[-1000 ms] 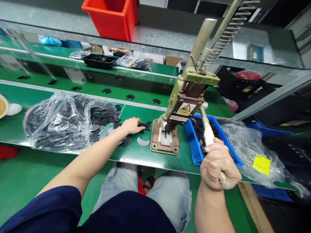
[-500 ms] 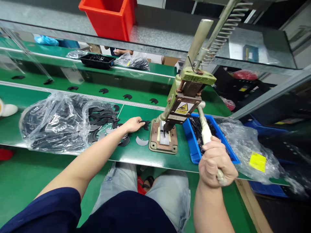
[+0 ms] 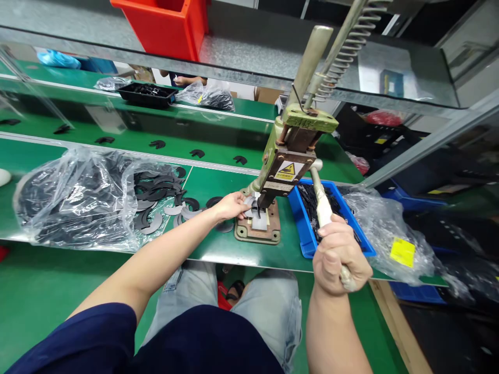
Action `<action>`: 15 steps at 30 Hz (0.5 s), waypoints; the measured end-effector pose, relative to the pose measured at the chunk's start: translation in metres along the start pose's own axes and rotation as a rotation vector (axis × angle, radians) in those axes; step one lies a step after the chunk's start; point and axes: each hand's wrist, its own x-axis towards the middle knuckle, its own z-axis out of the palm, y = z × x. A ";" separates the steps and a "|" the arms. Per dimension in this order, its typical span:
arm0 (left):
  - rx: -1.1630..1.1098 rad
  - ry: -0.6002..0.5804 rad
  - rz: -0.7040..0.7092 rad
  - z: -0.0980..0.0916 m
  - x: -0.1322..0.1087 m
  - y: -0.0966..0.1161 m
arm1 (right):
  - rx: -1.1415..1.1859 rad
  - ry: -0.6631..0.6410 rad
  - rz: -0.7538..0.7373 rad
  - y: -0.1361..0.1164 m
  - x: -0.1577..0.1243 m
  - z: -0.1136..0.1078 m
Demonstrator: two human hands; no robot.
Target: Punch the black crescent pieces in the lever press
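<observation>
My left hand [image 3: 232, 205] pinches a grey crescent-shaped piece [image 3: 248, 208] at the left side of the hand press [image 3: 290, 156], close to its punch tip. Beneath the tip is a small metal plate [image 3: 259, 222] on the press base [image 3: 257, 237]. My right hand [image 3: 340, 255] is wrapped round the press's lever [image 3: 322, 200], which slants down toward me. Left of the press lie loose dark crescent pieces [image 3: 154, 188], partly spilling from a clear plastic bag [image 3: 78, 197]. Fingers hide part of the held piece.
Right of the press stands a blue bin [image 3: 306, 239] of thin black parts, beside a plastic bag [image 3: 390, 228] with a yellow label. Behind the bench, spaced black pieces [image 3: 197, 153] lie on a green strip. A shelf with a red bin [image 3: 167, 31] crosses above. A person's hand [image 3: 181, 81] shows beyond.
My left hand has moved right, from the bench beside the press to the punch area, bringing a crescent piece there. My right hand keeps its grip on the lever. The view has shifted slightly.
</observation>
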 end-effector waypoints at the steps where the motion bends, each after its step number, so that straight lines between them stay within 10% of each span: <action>1: 0.004 -0.005 0.007 -0.001 0.001 0.001 | -0.003 0.003 0.004 0.000 0.000 0.000; 15: 0.197 -0.059 -0.027 -0.009 0.018 0.003 | -0.011 0.045 -0.010 -0.001 0.002 0.005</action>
